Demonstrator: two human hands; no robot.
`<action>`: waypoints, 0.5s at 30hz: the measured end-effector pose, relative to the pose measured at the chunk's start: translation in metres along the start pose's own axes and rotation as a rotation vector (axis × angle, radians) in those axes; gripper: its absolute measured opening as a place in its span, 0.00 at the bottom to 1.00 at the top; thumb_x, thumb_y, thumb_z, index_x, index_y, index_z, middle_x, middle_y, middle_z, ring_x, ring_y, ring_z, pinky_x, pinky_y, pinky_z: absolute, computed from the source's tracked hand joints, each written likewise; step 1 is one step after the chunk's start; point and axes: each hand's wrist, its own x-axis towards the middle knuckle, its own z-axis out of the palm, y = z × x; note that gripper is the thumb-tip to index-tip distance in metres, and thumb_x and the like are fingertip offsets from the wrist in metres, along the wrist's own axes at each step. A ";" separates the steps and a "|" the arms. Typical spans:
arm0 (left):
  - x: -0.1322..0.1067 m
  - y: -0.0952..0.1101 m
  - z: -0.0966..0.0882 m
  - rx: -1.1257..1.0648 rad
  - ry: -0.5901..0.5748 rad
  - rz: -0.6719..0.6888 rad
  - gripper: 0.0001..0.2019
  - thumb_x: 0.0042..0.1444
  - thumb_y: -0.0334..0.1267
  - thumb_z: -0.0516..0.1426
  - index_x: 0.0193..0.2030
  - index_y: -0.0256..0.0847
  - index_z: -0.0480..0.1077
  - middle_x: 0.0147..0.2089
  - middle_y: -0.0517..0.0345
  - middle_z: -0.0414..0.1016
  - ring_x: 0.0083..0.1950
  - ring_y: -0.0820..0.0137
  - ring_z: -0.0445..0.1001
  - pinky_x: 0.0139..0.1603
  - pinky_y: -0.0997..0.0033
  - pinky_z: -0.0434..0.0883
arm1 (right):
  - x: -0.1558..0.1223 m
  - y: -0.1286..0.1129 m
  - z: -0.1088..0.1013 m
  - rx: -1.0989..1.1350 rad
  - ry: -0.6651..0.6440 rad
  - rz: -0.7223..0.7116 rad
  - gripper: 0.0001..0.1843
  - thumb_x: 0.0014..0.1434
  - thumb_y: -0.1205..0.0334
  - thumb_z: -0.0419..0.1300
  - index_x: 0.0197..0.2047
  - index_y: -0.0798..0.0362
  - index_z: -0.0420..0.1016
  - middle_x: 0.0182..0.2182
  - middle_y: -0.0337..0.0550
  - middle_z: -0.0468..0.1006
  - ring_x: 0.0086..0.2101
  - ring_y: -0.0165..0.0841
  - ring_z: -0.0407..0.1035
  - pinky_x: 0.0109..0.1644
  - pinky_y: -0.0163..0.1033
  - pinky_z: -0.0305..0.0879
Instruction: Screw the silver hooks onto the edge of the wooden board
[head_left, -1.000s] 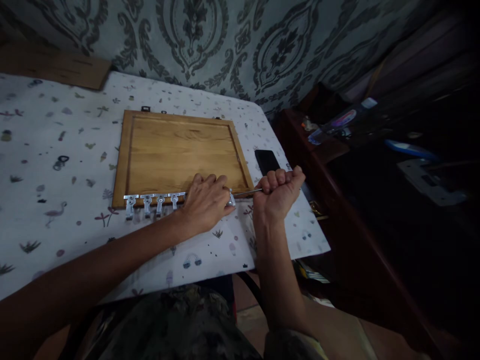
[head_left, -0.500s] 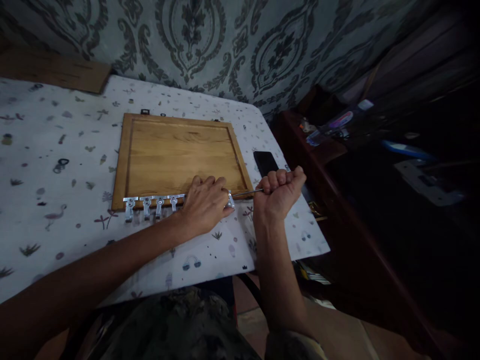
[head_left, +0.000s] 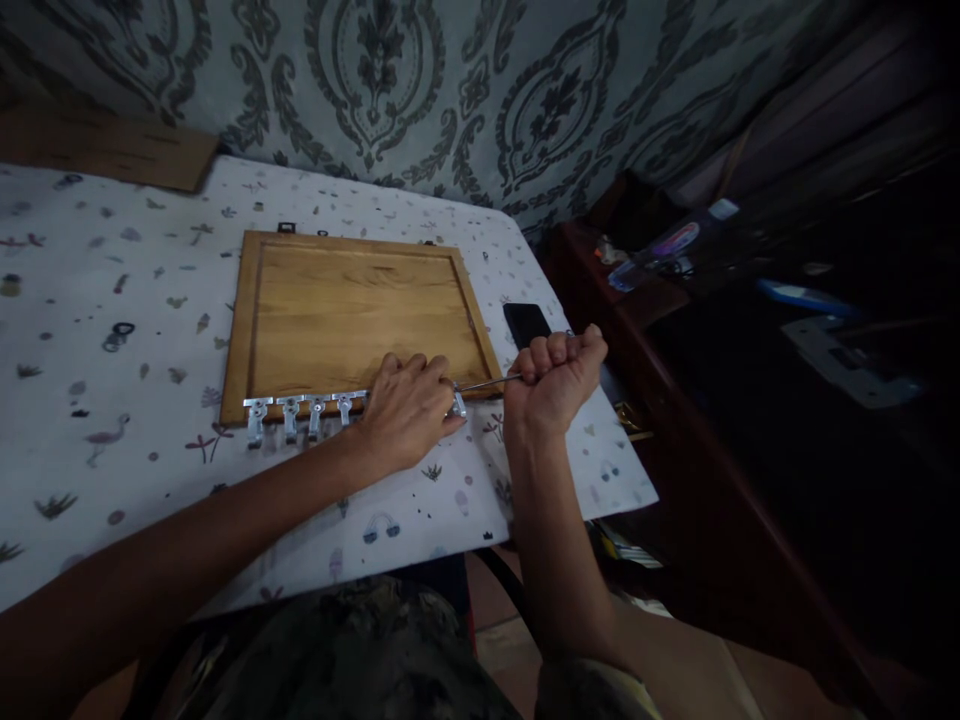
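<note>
A wooden framed board (head_left: pixel 360 310) lies flat on the table. Along its near edge sits a row of metal hooks (head_left: pixel 291 418), several of them visible left of my hand. My left hand (head_left: pixel 409 412) is closed over this edge near the right end, its fingers curled on a metal hook (head_left: pixel 458 403) that it partly hides. In a fist, my right hand (head_left: pixel 553 378) grips a screwdriver whose handle is hidden by the palm. The thin screwdriver shaft (head_left: pixel 489 383) points left, its tip at the hook beside my left fingers.
A black phone (head_left: pixel 526 322) lies on the patterned tablecloth (head_left: pixel 150 400) beyond my right hand. Cardboard (head_left: pixel 142 150) rests at the back left. Right of the table, a plastic bottle (head_left: pixel 667 245) lies on dark red furniture (head_left: pixel 637 300). A patterned wall stands behind.
The whole view has shifted slightly. My right fist has turned a little with the screwdriver, while my left hand stays on the hook.
</note>
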 end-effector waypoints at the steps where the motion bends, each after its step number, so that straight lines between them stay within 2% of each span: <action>1: 0.000 0.000 0.000 0.002 -0.005 -0.001 0.14 0.66 0.47 0.59 0.43 0.38 0.79 0.50 0.46 0.76 0.55 0.54 0.73 0.51 0.53 0.64 | 0.000 0.000 0.001 0.000 -0.006 -0.002 0.31 0.64 0.46 0.61 0.23 0.50 0.45 0.19 0.25 0.45 0.16 0.20 0.39 0.13 0.26 0.40; 7: 0.000 0.000 0.001 0.006 0.039 0.000 0.14 0.65 0.48 0.59 0.41 0.38 0.78 0.48 0.48 0.76 0.53 0.55 0.73 0.49 0.55 0.65 | 0.000 0.001 0.003 0.004 -0.017 -0.006 0.29 0.65 0.47 0.60 0.23 0.50 0.47 0.19 0.25 0.46 0.16 0.20 0.40 0.13 0.27 0.39; 15: 0.000 0.000 0.002 0.001 0.017 0.004 0.13 0.65 0.46 0.59 0.42 0.38 0.79 0.50 0.46 0.75 0.54 0.54 0.73 0.51 0.53 0.65 | -0.003 -0.002 0.003 -0.030 -0.024 -0.008 0.30 0.65 0.47 0.60 0.23 0.50 0.46 0.20 0.26 0.45 0.16 0.20 0.40 0.13 0.26 0.40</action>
